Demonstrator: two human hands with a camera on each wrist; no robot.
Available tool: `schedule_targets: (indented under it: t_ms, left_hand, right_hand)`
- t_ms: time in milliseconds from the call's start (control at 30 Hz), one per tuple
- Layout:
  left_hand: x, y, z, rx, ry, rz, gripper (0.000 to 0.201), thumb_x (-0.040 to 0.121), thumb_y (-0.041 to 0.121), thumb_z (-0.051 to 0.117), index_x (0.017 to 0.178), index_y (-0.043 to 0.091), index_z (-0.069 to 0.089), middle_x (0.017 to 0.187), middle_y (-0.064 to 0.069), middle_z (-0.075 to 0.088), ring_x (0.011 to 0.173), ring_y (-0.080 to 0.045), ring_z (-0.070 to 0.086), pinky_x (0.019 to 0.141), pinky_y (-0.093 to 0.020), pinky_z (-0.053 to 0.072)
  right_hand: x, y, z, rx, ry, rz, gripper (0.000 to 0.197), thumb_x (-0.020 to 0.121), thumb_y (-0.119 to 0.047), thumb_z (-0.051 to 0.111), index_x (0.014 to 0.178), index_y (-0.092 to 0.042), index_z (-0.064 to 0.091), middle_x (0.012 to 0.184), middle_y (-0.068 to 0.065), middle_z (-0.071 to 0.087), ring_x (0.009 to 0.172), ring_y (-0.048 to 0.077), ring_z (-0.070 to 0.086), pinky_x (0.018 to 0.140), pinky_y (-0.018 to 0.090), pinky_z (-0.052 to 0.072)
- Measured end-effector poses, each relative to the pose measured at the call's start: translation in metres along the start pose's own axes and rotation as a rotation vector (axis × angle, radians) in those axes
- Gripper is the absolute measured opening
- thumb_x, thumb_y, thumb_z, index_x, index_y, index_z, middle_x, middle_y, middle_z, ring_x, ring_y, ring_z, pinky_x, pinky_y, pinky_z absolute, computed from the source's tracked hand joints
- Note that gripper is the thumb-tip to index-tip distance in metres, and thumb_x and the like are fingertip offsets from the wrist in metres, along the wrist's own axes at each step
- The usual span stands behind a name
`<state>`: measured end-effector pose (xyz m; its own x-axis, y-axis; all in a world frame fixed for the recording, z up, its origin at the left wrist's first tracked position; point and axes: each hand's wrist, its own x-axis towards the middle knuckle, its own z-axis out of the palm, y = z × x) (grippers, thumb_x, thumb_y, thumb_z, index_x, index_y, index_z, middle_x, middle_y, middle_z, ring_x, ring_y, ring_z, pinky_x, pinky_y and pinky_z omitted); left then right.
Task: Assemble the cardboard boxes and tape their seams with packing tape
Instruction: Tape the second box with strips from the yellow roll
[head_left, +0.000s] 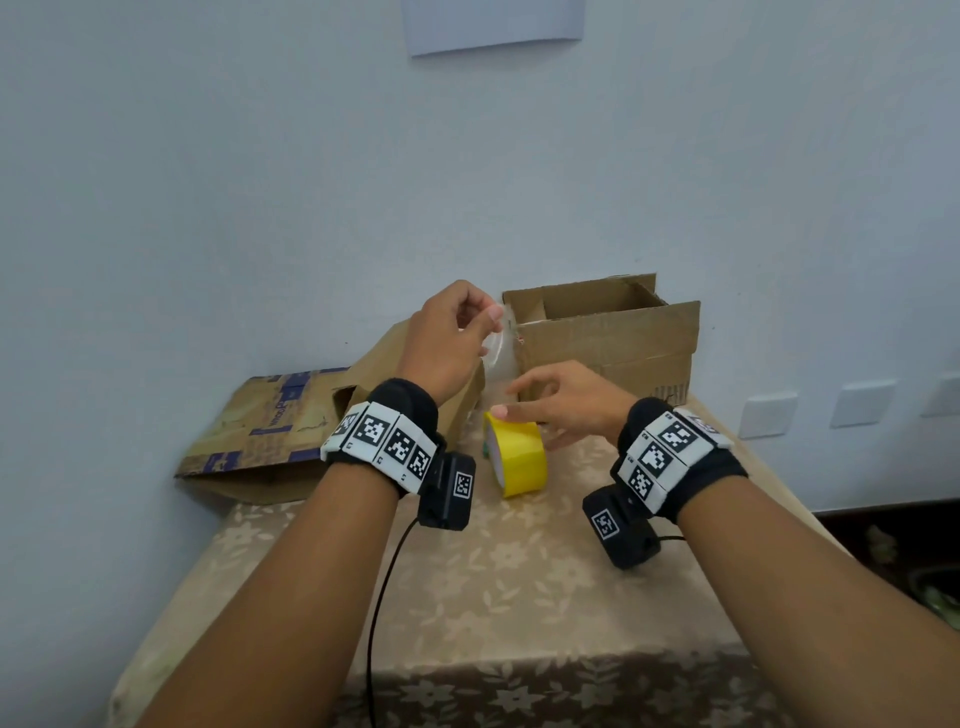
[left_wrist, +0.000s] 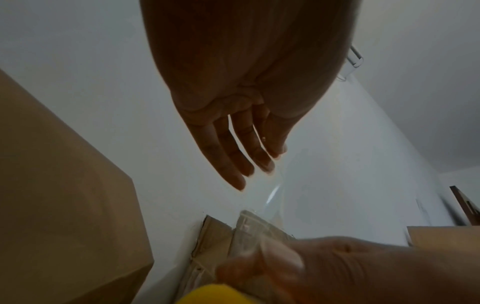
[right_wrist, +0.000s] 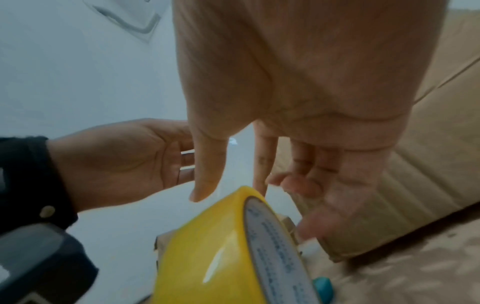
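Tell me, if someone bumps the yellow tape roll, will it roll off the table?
Probably it would roll a bit: the yellow tape roll stands on its round edge on the table. The right hand touches its top, which likely steadies it. A clear strip of tape runs up to the left hand, so it may tug back.

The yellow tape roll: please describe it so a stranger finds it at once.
On the floral-cloth table, before the open cardboard box, the yellow tape roll stands on edge under the right hand. It is the only bright yellow thing among brown cardboard.
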<state>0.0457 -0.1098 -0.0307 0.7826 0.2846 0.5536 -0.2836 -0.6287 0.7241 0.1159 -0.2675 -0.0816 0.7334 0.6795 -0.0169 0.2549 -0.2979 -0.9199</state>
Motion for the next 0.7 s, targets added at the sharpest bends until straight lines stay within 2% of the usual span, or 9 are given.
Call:
schedule_targets:
  t_ms: [67, 100, 200, 267, 300, 400, 500, 600, 700]
  left_hand:
    - [0.000, 0.002, 0.000, 0.004, -0.005, 0.020, 0.007, 0.102, 0.016, 0.061, 0.095, 0.014, 0.063, 0.087, 0.001, 0.070, 0.093, -0.020, 0.070, 0.073, -0.034, 0.064]
    - [-0.001, 0.003, 0.000, 0.002, -0.007, 0.025, 0.007, 0.102, 0.016, 0.061, 0.095, 0.014, 0.063, 0.087, 0.001, 0.070, 0.093, -0.020, 0.070, 0.072, -0.032, 0.064]
    - [0.000, 0.003, 0.000, -0.004, -0.030, 0.028, 0.009, 0.101, 0.016, 0.062, 0.092, 0.016, 0.063, 0.087, 0.001, 0.070, 0.091, -0.021, 0.071, 0.076, -0.042, 0.064]
    - [-0.001, 0.002, -0.001, 0.029, -0.043, 0.037, 0.009, 0.101, 0.019, 0.062, 0.092, 0.017, 0.063, 0.089, 0.002, 0.070, 0.090, -0.020, 0.071, 0.080, -0.048, 0.062]
    - [0.000, 0.001, -0.002, 0.052, -0.040, 0.041, 0.009, 0.101, 0.021, 0.062, 0.092, 0.018, 0.063, 0.090, 0.002, 0.069, 0.090, -0.020, 0.070, 0.081, -0.049, 0.062]
    - [0.001, -0.001, -0.003, 0.102, -0.018, 0.048, 0.011, 0.100, 0.027, 0.063, 0.093, 0.018, 0.064, 0.098, 0.000, 0.067, 0.090, -0.021, 0.069, 0.076, -0.049, 0.062]
    - [0.002, -0.002, -0.005, 0.114, 0.038, 0.034, 0.020, 0.100, 0.038, 0.061, 0.089, 0.021, 0.066, 0.105, 0.002, 0.062, 0.089, -0.019, 0.069, 0.078, -0.050, 0.062]
    - [0.001, -0.001, -0.001, 0.080, 0.064, -0.071, 0.037, 0.106, 0.042, 0.045, 0.086, 0.019, 0.067, 0.103, -0.004, 0.065, 0.084, -0.019, 0.070, 0.076, -0.052, 0.061]
    - [-0.004, 0.002, 0.009, 0.046, 0.054, -0.147, 0.038, 0.109, 0.039, 0.040, 0.090, 0.015, 0.063, 0.094, -0.007, 0.067, 0.085, -0.025, 0.071, 0.069, -0.049, 0.063]
  right_hand:
    - [0.003, -0.001, 0.001, 0.053, 0.059, -0.072, 0.042, 0.083, -0.032, 0.086, 0.118, -0.015, 0.071, 0.061, -0.008, 0.052, 0.056, 0.004, 0.056, 0.066, 0.029, 0.056]
    - [0.003, -0.001, 0.003, 0.099, 0.072, -0.103, 0.038, 0.083, -0.028, 0.086, 0.115, -0.014, 0.073, 0.063, -0.006, 0.053, 0.058, 0.006, 0.057, 0.064, 0.028, 0.054]
    - [0.004, -0.003, 0.010, 0.273, 0.115, -0.206, 0.030, 0.085, -0.018, 0.084, 0.113, -0.011, 0.075, 0.092, 0.006, 0.071, 0.083, 0.015, 0.067, 0.075, 0.028, 0.055]
    - [0.003, -0.005, 0.015, 0.344, 0.172, -0.251, 0.028, 0.089, -0.015, 0.080, 0.116, -0.007, 0.075, 0.106, 0.007, 0.076, 0.091, 0.007, 0.072, 0.077, 0.021, 0.055]
    - [0.003, -0.007, 0.017, 0.372, 0.193, -0.259, 0.027, 0.091, -0.016, 0.078, 0.116, -0.007, 0.074, 0.107, 0.009, 0.077, 0.093, 0.009, 0.074, 0.079, 0.024, 0.057]
    - [0.003, -0.008, 0.016, 0.471, 0.198, -0.236, 0.028, 0.097, -0.021, 0.072, 0.114, 0.001, 0.071, 0.101, 0.020, 0.077, 0.089, 0.028, 0.076, 0.088, 0.045, 0.059]
    - [-0.001, -0.011, 0.010, 0.438, 0.172, -0.216, 0.029, 0.098, -0.025, 0.070, 0.111, 0.001, 0.073, 0.097, 0.019, 0.078, 0.090, 0.029, 0.074, 0.095, 0.052, 0.057]
    - [-0.007, -0.015, 0.002, 0.395, 0.137, -0.219, 0.027, 0.100, -0.027, 0.068, 0.109, -0.002, 0.074, 0.096, 0.016, 0.079, 0.089, 0.027, 0.077, 0.091, 0.045, 0.059]
    - [-0.010, -0.014, 0.001, 0.395, 0.107, -0.225, 0.029, 0.101, -0.022, 0.066, 0.111, 0.004, 0.072, 0.091, 0.018, 0.078, 0.075, 0.025, 0.077, 0.074, 0.035, 0.063]
